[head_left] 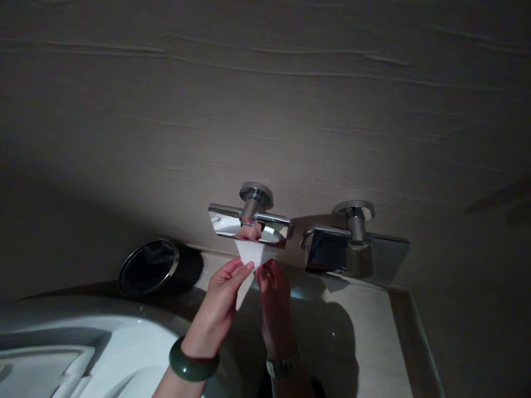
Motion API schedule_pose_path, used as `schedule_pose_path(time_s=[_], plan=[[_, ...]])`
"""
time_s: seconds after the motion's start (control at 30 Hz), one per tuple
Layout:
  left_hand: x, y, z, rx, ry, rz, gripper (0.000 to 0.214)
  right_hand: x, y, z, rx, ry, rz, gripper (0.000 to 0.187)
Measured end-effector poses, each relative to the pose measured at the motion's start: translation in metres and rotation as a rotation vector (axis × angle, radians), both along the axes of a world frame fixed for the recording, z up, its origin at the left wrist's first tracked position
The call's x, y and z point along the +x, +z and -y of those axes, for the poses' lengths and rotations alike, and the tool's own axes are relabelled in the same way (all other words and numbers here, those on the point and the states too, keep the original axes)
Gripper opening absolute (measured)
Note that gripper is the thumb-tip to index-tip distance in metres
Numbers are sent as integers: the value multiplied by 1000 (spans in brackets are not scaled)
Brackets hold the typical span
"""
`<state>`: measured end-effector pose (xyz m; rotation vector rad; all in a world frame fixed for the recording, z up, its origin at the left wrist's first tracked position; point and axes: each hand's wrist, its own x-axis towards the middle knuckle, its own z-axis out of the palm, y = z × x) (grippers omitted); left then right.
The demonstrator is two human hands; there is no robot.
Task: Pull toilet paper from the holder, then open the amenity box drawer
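Observation:
A white piece of toilet paper (pixel 254 251) hangs below the cover of a chrome toilet paper holder (pixel 224 210) on the wall. Its lower end tapers to a point between my two hands. My left hand (pixel 226 287), with a dark green bangle at the wrist, pinches the paper's left edge between thumb and fingers. On the other edge, the fingers of my right hand (pixel 274 293) are closed on the paper, in shadow. The shiny cover mirrors part of a hand and a white rim. Any roll behind the cover is hidden.
To the right, a second chrome holder (pixel 357 237) is fixed to the wall. A black waste bin (pixel 182 268) stands by the wall on the left. The white toilet (pixel 128 354) fills the lower left. A ledge or skirting (pixel 409 331) runs along the tiled floor's right side.

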<state>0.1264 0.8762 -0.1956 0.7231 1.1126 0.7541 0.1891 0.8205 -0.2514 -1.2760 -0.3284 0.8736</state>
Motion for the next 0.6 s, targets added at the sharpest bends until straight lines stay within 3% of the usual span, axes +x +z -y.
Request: schedule_pose_path(time_s=[0.1, 0.33, 0.5, 0.6], plan=[[-2, -2, -1, 40, 55, 1, 41, -1, -2, -19, 38, -5, -166, 31], [1, -6, -12, 15, -16, 109, 35, 20, 5, -19, 268, -128, -603, 20], [-3, -5, -15, 9, -60, 80, 33, 42, 14, -52, 405, 41, -552, 19], [-5, 1, -17, 10, -76, 70, 33, 48, 4, -55, 310, -23, -356, 19]])
